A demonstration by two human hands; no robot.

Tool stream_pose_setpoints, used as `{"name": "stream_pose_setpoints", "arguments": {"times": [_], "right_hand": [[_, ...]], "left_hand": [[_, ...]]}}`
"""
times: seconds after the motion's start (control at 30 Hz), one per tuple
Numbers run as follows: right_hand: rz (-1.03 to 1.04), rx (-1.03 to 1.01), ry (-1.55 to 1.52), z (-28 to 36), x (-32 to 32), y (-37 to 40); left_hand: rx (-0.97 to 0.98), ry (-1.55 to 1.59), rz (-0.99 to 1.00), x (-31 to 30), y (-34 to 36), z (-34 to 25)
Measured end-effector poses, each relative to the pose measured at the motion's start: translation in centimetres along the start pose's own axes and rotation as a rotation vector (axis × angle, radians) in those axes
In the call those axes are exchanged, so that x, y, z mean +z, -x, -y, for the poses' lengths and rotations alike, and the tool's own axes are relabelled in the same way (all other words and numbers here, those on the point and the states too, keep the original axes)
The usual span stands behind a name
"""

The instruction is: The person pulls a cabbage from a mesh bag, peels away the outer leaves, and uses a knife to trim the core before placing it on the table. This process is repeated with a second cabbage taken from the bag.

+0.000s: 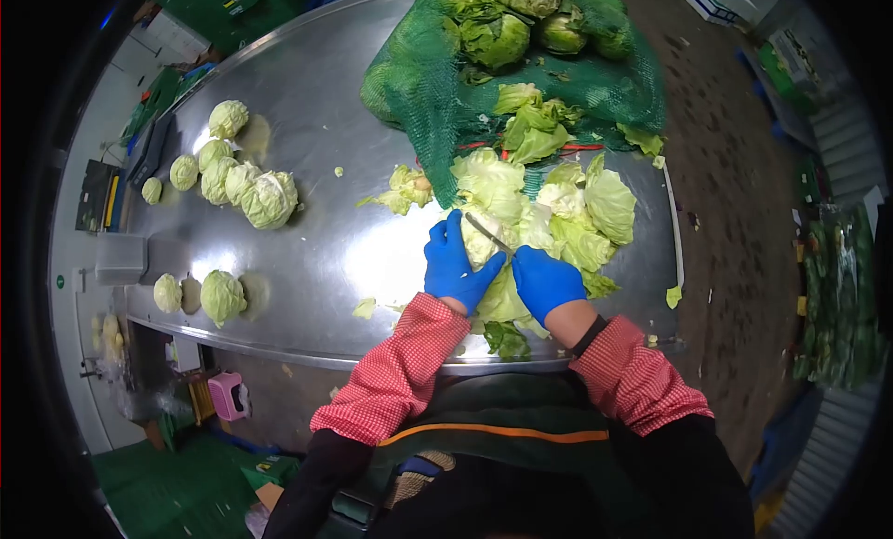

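Both my hands wear blue gloves. My right hand [549, 283] is closed round the handle of a knife [484, 230], whose blade points up and left across a pale cabbage [479, 246]. My left hand [458, 267] is against the left side of that cabbage, its fingers curved around it. Loose leaves [581, 241] lie to the right and under my hands. Beyond them, a green mesh bag [419, 102] lies with its mouth towards me, with several green cabbages [498, 41] in it. The knife handle is mostly hidden in my glove.
On the left of the metal table [307, 93] stand several trimmed cabbages [270, 200], with two more [223, 297] nearer the front edge. A clear plastic tub [122, 259] sits at the far left. Below the table on the left is a pink container [227, 396].
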State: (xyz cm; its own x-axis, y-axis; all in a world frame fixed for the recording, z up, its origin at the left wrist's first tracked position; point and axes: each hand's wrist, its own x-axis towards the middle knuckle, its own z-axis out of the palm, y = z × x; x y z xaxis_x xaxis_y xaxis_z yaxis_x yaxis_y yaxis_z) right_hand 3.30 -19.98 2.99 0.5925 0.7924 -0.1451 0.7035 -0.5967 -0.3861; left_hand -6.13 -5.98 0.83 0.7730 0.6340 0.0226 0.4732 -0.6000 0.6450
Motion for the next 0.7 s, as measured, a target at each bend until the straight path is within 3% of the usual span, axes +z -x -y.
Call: {"name": "stream_pose_setpoints", "arguments": {"times": [0.23,0.33,0.37,0.47,0.6,0.63,0.7], "right_hand": [[0.017,0.112,-0.021,-1.6,2.2,-3.6],[0.09,0.085,-0.049,-4.8,2.6,-6.5],[0.174,-0.031,-0.022,-5.4,2.5,-6.8],[0.188,0.188,-0.152,-0.5,-2.0,-4.7],[-0.198,0.127,-0.228,-1.1,0.7,-6.1],[0.072,0.162,-0.24,-1.3,0.4,-7.2],[-0.016,0.086,-0.224,-0.2,0.4,-6.6]], "left_hand": [[-0.063,-0.02,-0.03,1.0,-0.4,-1.0],[-0.006,-0.012,-0.077,1.3,0.5,-0.6],[0.024,0.017,-0.097,1.3,0.6,0.0],[0.052,0.131,-0.106,0.8,0.8,0.7],[0.044,0.268,-0.063,0.0,1.3,2.4],[0.049,0.294,-0.052,0.0,1.6,2.7],[0.08,0.298,-0.097,0.2,2.0,3.3]]}}
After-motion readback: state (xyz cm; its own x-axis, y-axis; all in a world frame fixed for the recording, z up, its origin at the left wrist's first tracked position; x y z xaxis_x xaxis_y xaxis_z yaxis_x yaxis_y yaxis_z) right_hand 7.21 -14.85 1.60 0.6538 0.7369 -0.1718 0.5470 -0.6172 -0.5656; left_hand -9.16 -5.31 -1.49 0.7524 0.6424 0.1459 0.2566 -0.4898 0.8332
